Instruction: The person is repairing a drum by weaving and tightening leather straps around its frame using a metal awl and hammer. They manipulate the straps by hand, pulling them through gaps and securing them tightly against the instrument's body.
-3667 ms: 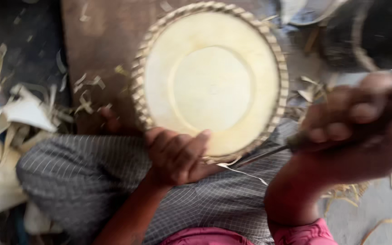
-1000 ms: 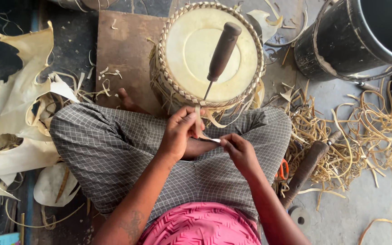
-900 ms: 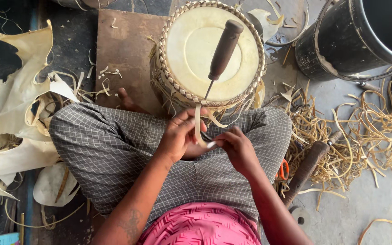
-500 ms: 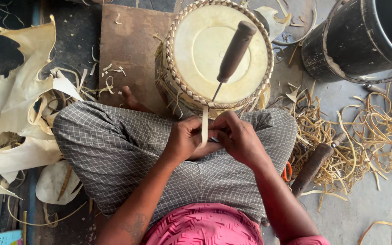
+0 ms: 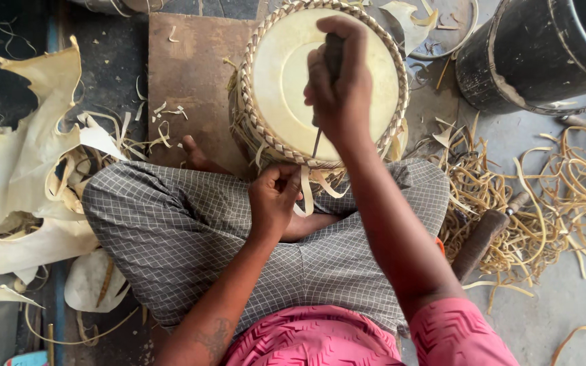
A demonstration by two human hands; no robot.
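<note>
**Awl over the drum rim, strip pinched below**

Far left, pale sheets of hide (image 5: 22, 169) lie curled on the floor, with trimmings scattered beside a brown wooden board (image 5: 191, 81). The person sits cross-legged in grey checked cloth (image 5: 191, 237), a drum (image 5: 272, 88) with a pale skin head and a plaited lacing rim standing just beyond the knees.

The left hand (image 5: 274, 200) is closed in a pinch on a thin pale strip (image 5: 304, 196) that hangs from the near edge of the rim; thumb and fingers press together on it, just below the drum.

The right hand (image 5: 339, 85) is closed in a full fist around the dark handle of an awl (image 5: 321, 108), held over the drum head. The tool's long axis runs from far to near, its thin metal point (image 5: 315, 144) aimed down at the near rim, directly above the pinched strip. So the strip lies just near of the awl's tip, and the left hand is the closer one to it.

To the right, a second wooden-handled tool (image 5: 479, 237) rests among a heap of pale strips (image 5: 544, 196), and a black drum shell (image 5: 530, 61) stands at far right.
</note>
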